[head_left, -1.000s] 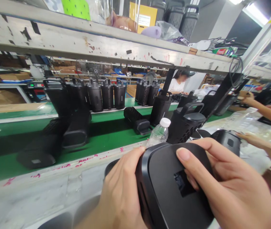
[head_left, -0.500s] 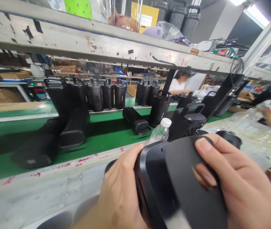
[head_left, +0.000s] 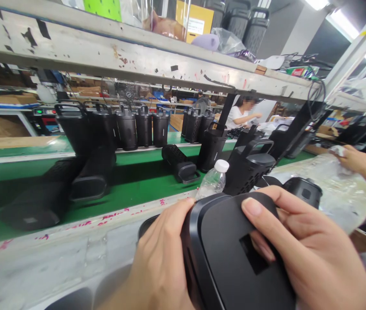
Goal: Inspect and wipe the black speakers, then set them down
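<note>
"Beside the green conveyor belt [head_left: 134, 189], where is the black speaker housing [head_left: 231, 262]?"

"Gripped between both hands: left hand [head_left: 160, 262] closed on its side, right hand [head_left: 312, 254] with fingers curled over the top, near the square cutout [head_left: 253, 254]."

Black plastic housing [head_left: 221, 262] with a matte, rounded face, a dark rectangular opening at its centre and a glossier rim along one edge. It is held tilted, face toward the viewer, between the left hand [head_left: 160, 262] at the rim and the right hand [head_left: 312, 245] wrapped over the upper edge.
</note>
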Demonstrator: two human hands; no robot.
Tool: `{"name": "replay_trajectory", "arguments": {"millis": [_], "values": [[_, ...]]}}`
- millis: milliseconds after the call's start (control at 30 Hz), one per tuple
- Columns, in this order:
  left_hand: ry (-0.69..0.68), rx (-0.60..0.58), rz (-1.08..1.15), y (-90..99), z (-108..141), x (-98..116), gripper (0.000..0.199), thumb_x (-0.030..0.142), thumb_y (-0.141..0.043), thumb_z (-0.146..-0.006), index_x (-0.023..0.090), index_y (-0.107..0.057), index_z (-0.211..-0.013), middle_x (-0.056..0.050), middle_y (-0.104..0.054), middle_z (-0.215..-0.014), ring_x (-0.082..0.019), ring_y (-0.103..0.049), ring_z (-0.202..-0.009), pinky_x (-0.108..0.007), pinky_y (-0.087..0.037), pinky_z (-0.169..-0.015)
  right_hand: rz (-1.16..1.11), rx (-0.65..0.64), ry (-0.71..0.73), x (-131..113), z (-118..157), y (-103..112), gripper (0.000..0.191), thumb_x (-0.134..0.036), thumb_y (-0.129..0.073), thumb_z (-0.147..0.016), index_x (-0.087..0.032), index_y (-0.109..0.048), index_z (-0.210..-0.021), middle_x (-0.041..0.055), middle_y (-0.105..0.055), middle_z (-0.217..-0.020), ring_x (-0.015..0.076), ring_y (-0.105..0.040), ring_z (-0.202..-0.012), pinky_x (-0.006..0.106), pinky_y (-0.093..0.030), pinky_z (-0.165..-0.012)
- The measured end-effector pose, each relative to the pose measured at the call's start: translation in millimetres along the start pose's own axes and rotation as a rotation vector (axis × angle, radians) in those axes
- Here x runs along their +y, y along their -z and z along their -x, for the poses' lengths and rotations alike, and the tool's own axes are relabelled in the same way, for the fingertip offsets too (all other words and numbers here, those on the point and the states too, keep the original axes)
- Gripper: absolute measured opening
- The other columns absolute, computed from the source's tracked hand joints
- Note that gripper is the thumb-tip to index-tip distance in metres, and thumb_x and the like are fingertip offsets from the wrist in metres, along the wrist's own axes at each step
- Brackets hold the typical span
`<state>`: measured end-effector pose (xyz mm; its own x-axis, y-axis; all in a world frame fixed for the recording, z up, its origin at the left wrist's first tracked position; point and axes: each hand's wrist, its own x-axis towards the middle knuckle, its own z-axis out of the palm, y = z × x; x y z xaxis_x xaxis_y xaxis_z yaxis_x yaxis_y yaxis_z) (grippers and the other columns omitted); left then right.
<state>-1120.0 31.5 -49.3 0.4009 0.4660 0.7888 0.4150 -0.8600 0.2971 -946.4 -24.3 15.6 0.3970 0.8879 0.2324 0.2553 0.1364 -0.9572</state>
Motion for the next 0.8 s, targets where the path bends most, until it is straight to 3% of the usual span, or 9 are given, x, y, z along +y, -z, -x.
{"name": "replay_trajectory", "arguments": {"millis": [467, 800], "values": [[-0.028, 0.027, -0.046, 1.8, -4.9, 1.4, 0.081, 0.042, -0.061, -0.079, 0.01, -0.028, -0.146, -0.018, -0.066, -0.124, -0.029, -0.07, -0.113, -0.036, -0.059, -0.097, 0.034, 0.04, 0.081, 0.7, 0.9, -3.1, 0.034, -0.054, -0.072, -0.083, -0.023, -0.061, -0.074, -0.0038, -0.045, -0.048, 0.0083, -0.041, -0.042, 0.013, -0.034, -0.036], [-0.032, -0.003, -0.019, 1.3, -0.5, -3.1, 0.096, 0.047, -0.068, -0.075, 0.012, -0.023, -0.151, -0.016, -0.062, -0.133, -0.028, -0.067, -0.118, -0.033, -0.054, -0.104, 0.189, 0.05, 0.228, -1.2, -2.3, 0.2, 0.027, -0.045, -0.073, -0.084, -0.024, -0.06, -0.073, -0.0054, -0.048, -0.05, 0.0078, -0.044, -0.043, 0.011, -0.037, -0.037]]}}
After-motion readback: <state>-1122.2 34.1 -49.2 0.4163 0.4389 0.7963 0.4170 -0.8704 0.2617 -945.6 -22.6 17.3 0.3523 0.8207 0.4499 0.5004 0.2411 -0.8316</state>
